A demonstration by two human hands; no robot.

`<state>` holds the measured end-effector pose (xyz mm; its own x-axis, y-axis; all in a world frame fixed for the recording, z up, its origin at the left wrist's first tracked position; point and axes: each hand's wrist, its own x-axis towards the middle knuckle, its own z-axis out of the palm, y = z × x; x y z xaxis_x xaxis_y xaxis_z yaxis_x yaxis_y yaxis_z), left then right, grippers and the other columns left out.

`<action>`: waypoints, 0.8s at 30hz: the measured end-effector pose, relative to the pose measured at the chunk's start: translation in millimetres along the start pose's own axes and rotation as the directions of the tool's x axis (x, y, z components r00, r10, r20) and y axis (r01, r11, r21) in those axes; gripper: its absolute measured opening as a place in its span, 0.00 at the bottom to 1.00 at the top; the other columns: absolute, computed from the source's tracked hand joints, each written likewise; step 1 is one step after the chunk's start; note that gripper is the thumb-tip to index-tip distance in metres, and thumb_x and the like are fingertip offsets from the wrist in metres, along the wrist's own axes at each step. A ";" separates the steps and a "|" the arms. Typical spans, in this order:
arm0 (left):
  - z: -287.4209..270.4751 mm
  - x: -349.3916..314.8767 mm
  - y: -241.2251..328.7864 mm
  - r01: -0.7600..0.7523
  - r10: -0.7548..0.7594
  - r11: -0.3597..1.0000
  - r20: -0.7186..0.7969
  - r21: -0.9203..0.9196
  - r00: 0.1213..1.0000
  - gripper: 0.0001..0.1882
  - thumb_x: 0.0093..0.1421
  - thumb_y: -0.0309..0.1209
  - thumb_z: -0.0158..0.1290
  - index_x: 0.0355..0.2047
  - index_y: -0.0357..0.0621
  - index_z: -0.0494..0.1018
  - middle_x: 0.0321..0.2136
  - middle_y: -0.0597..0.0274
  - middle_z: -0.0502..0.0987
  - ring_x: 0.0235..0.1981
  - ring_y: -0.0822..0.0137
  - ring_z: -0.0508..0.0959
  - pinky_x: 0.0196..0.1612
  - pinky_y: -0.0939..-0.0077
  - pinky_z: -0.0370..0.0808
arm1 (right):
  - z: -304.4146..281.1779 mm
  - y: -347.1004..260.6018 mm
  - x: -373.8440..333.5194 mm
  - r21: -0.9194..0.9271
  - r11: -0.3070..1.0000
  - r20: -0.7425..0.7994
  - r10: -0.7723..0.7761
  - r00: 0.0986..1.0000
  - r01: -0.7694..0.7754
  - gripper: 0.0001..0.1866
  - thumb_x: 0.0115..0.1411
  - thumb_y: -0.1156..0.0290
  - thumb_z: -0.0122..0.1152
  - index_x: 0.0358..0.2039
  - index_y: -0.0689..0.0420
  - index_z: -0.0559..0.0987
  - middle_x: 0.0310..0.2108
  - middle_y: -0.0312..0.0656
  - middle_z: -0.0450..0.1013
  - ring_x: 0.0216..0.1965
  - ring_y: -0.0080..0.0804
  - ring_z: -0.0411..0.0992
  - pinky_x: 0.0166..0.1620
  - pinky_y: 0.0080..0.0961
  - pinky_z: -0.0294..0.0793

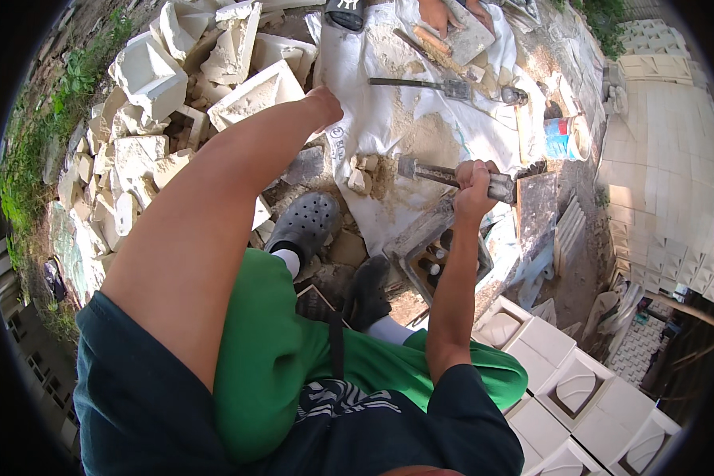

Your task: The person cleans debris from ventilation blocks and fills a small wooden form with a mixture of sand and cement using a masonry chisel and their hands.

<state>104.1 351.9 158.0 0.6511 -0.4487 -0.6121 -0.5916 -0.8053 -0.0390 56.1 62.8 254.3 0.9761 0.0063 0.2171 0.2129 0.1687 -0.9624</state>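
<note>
- right hand (474,181) clenched around metal hammer (452,176), held level over white sheet (389,111)
- left hand (325,103) reaching out onto sheet edge beside broken plaster moulds (250,94); finger state: cannot tell
- small stone chunks (361,173) just left of hammer head

Blue-white-red labelled can (563,136) stands upper right, beside white sheet (389,95) w/ black print (small).
</note>
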 end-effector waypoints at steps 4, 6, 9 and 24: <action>1.4 3.8 3.7 0.015 -0.015 1.000 0.002 0.004 1.000 0.12 0.46 0.30 0.61 0.34 0.49 0.81 0.37 0.61 0.80 0.42 0.63 0.79 0.43 0.69 0.74 | 5.4 1.8 -5.9 0.030 0.999 -0.060 0.025 0.998 -0.023 0.13 0.56 0.76 0.48 0.17 0.55 0.60 0.12 0.31 0.55 0.15 0.18 0.51 0.20 0.20 0.50; -6.2 -3.8 7.4 0.014 -0.013 0.999 -0.021 0.043 1.000 0.12 0.49 0.30 0.60 0.35 0.49 0.80 0.39 0.62 0.80 0.44 0.63 0.78 0.43 0.69 0.74 | 8.0 -9.8 -5.2 0.019 0.999 -0.065 0.030 0.997 -0.029 0.13 0.56 0.76 0.48 0.17 0.54 0.59 0.12 0.31 0.54 0.14 0.18 0.50 0.20 0.20 0.49; -7.4 -10.0 5.2 0.044 -0.045 0.998 0.019 0.052 0.999 0.12 0.50 0.29 0.59 0.37 0.49 0.79 0.41 0.62 0.79 0.45 0.64 0.77 0.44 0.69 0.74 | 14.9 -44.6 5.3 0.117 0.993 -0.103 0.021 0.994 -0.009 0.16 0.54 0.78 0.47 0.16 0.51 0.54 0.11 0.31 0.52 0.13 0.17 0.47 0.19 0.20 0.46; 8.0 3.7 1.4 0.049 -0.049 0.999 -0.014 0.008 0.999 0.11 0.43 0.29 0.62 0.31 0.46 0.81 0.34 0.61 0.81 0.41 0.62 0.79 0.41 0.69 0.75 | 25.5 -44.5 -6.0 0.067 0.997 -0.085 0.054 0.995 -0.048 0.14 0.57 0.77 0.48 0.17 0.53 0.57 0.12 0.30 0.53 0.14 0.17 0.49 0.20 0.20 0.49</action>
<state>101.9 352.2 149.4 0.6860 -0.4141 -0.5982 -0.5626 -0.8233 -0.0753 39.6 80.4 300.0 0.9863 -0.0681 0.1501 0.1621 0.2335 -0.9587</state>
